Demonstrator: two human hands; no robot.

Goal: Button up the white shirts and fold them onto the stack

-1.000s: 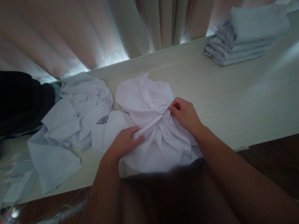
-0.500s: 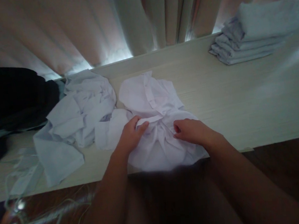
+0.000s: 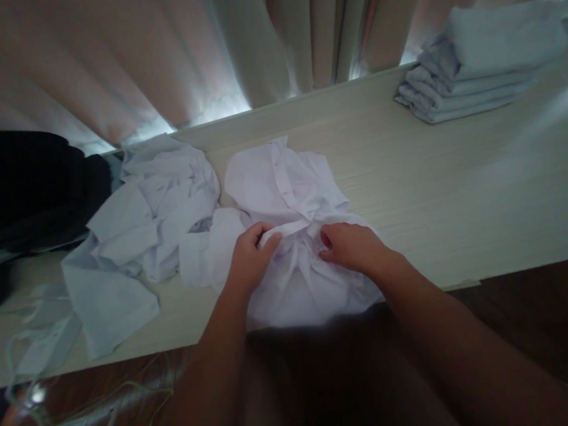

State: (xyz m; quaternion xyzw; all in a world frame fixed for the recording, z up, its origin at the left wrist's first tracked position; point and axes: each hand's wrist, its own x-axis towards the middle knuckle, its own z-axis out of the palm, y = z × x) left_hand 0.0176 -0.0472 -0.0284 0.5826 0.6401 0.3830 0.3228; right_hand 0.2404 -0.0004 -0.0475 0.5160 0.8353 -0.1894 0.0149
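Tabletop (image 3: 462, 189), left hand (image 3: 249, 257) on shirt (image 3: 289, 192)

No text, label, brand, number or sign can be read.
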